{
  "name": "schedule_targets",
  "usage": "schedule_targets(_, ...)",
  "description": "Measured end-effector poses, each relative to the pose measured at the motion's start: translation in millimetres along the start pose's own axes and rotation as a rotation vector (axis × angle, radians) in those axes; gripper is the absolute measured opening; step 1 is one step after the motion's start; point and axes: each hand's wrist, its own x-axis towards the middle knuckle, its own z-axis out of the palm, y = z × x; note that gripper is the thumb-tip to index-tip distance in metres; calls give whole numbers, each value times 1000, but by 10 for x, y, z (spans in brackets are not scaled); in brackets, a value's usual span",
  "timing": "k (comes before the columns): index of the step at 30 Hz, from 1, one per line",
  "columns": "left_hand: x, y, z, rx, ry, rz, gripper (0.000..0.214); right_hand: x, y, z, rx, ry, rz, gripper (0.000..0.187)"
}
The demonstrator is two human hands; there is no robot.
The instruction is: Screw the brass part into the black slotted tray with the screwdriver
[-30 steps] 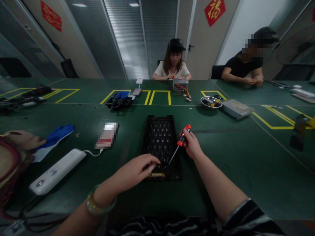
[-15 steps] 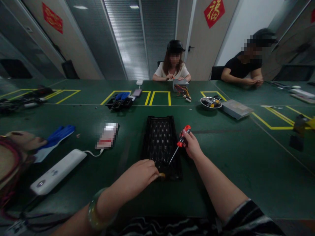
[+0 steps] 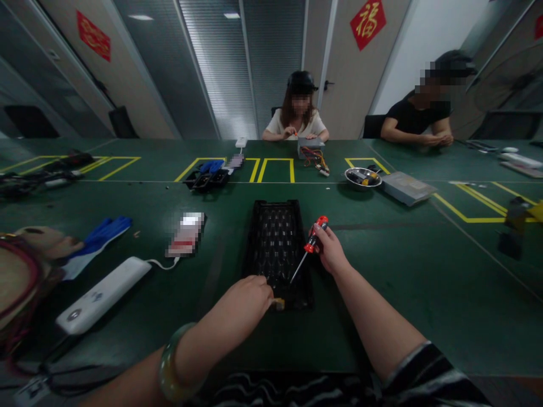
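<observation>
The fingers of the right hand (image 3: 332,252) are wrapped snugly around the handle of a red-and-black screwdriver (image 3: 317,233), with no gap showing between them and the grip. From these fingers the metal shaft slants down and leftward over a black casing (image 3: 275,240), which lies just left of them and beyond the left fingertips. The left hand (image 3: 251,298) reaches over the casing's near end, its fingers bent and drawn close together, fingertips at the left end of a small yellowish piece (image 3: 279,304). The back of the hand covers the contact, so I cannot tell whether they pinch this piece or merely touch it. A bangle (image 3: 172,362) sits on the wrist behind those fingers. Well left of them are a white oblong device (image 3: 104,297) and, farther out, a phone (image 3: 186,234).
</observation>
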Motion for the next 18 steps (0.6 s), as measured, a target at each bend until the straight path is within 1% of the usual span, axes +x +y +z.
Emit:
schedule_targets(4,30,37,-1,49,-64,-32,28,7,18,-4,-5,-2,-2,43)
schedule_targets(8,-12,8,55,40,-4,-23,26,-1,21,-3,-7,-4,-4,42)
schedule_targets(12,-28,-19,86,-24,30,-1,31,-6,18,0,-9,-1,-7,41)
schedule_targets(16,-7,-31,19,-117,-2,-3,33,5,31,-5,-16,8,-11,42)
schedule_targets(18,-29,-82,-45,-183,-11,-20,33,9,35,-10,-20,7,-12,42)
